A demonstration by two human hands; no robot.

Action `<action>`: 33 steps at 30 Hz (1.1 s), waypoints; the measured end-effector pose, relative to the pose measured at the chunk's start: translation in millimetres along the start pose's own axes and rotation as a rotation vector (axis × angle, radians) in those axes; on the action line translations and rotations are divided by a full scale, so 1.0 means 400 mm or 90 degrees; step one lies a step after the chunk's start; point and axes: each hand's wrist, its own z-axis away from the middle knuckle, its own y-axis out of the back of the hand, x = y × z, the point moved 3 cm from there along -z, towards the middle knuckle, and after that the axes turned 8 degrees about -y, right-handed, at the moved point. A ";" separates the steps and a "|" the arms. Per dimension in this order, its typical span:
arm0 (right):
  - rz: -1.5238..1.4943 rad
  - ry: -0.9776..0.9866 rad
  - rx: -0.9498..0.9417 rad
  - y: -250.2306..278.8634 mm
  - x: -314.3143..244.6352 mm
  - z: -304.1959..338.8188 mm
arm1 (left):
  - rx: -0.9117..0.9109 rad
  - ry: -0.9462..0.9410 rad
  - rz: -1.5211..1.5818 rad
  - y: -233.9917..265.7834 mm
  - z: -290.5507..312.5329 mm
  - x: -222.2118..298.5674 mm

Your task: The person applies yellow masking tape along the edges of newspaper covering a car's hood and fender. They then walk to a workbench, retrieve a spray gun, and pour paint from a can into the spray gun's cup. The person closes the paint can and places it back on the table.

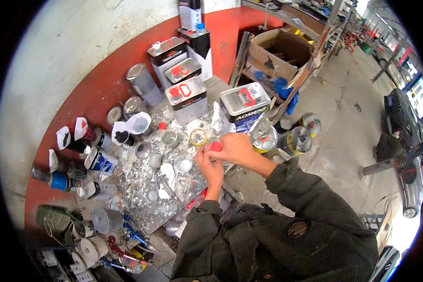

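Observation:
Both my hands meet over the near right edge of a paint-splattered table (145,223), around a small red cap-like piece (215,146). My left hand (210,170) is closed on it from below and the left. From the right, my right hand (237,148) closes over its top with bent fingers. Whatever lies under the red piece is mostly hidden by my hands. Just beyond them sit a yellow-rimmed ring (199,129) and a rectangular metal can (245,109) with a red handle. A small whitish cup (184,165) stands left of my left hand.
More rectangular cans (188,101) and round tins (141,77) line the wall side. Spray guns (134,230) hang at the lower left. Round cans (298,141) stand on the right, near a wooden crate (275,61). Cars (399,117) are at the far right.

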 end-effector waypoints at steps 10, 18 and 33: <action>0.018 -0.071 0.009 -0.010 -0.050 0.023 | 0.119 0.038 0.085 -0.072 0.048 -0.063; -0.003 0.045 0.044 -0.048 -0.054 0.027 | 0.065 -0.064 0.043 -0.028 0.008 -0.014; 0.176 0.768 -0.068 0.091 -0.052 -0.073 | 0.056 -0.080 0.122 -0.038 -0.019 -0.012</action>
